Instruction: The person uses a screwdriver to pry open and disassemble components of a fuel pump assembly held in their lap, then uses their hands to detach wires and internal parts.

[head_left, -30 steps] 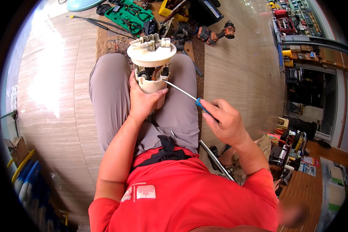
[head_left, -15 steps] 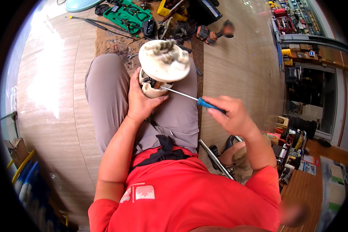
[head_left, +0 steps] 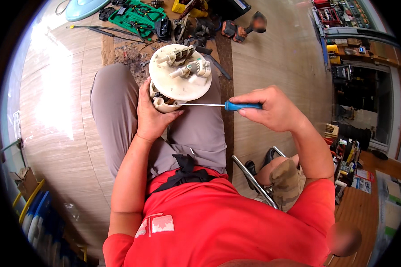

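A fuel pump module (head_left: 173,84) stands over my thighs, its off-white round flange tilted toward me with pipe stubs and a plug socket on top. My left hand (head_left: 153,115) is closed around the lower cup-shaped body, thumb along its near side. My right hand (head_left: 274,107) grips the blue handle of a screwdriver (head_left: 243,106). The thin shaft lies almost level, pointing left. Its tip is at the gap between flange and cup, where dark parts show; exactly what it touches is too small to tell.
Beyond my knees, a worn brown board (head_left: 124,55) bears a green tool case (head_left: 138,20), scattered tools and dark parts. An orange-and-black power tool (head_left: 234,31) lies to its right. At my right are a metal-tube frame (head_left: 254,180) and another person's camouflage-clad leg (head_left: 285,182).
The screwdriver has swung from a slant to nearly level, its tip still at the cup's rim. The flange now faces me more, showing its fittings clearly. The whole view has shifted slightly.
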Available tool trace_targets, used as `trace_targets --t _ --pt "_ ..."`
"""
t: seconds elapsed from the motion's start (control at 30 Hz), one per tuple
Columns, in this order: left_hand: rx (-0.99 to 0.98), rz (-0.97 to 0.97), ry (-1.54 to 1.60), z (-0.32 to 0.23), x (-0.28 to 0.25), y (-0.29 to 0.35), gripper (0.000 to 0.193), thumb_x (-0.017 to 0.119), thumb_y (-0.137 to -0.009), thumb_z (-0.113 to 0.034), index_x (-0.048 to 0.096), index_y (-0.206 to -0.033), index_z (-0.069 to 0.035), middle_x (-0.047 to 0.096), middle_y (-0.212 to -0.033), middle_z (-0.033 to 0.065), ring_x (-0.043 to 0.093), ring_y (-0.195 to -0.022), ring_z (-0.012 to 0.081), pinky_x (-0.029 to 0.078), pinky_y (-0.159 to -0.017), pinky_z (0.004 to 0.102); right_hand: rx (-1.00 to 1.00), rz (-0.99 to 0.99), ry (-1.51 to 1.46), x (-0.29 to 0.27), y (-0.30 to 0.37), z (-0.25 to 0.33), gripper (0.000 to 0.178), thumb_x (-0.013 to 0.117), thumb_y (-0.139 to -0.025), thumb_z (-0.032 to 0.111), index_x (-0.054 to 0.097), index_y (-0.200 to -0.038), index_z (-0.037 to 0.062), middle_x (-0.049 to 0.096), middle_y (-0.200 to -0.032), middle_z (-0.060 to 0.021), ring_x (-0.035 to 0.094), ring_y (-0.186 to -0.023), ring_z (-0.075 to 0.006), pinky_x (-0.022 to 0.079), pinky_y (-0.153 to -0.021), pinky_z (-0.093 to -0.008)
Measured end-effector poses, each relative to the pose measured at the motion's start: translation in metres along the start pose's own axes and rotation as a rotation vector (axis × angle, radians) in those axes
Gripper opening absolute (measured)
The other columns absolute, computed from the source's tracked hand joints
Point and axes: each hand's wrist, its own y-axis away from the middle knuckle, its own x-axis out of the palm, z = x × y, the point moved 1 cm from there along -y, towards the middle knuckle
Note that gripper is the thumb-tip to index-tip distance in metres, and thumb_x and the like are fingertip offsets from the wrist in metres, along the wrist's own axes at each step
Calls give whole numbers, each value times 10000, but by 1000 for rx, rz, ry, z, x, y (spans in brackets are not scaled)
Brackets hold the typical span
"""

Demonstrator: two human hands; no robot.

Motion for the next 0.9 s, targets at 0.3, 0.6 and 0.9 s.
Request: trace_targets --t 0.3,0.6,0.9 --pt "-4 20 -25 3 1 -1 1159 976 -527 -122 313 -1472 -10 510 -1368 181 547 -1239 320 444 -1075 392 -6 52 1 -12 -7 -2 321 735 -864 98 738 -1183 69 725 -883 -122 663 -756 -185 505 -677 -307" --pt "10 29 -56 5 2 -2 1167 981 -518 -140 318 -1470 -10 495 -1386 187 537 -1259 337 435 -1087 398 -75 79 59 -18 -11 -6 321 728 -861 98 732 -1180 59 736 -936 -137 687 -806 -217 523 -721 -323" --pt "81 65 -143 -7 2 -5 1113 959 -511 -118 364 -1447 -25 476 -1399 203 498 -1298 371 410 -1111 413 -74 198 182 -35 -30 1 328 751 -838 113 743 -1165 82 740 -912 -139 687 -772 -257 525 -707 -337"
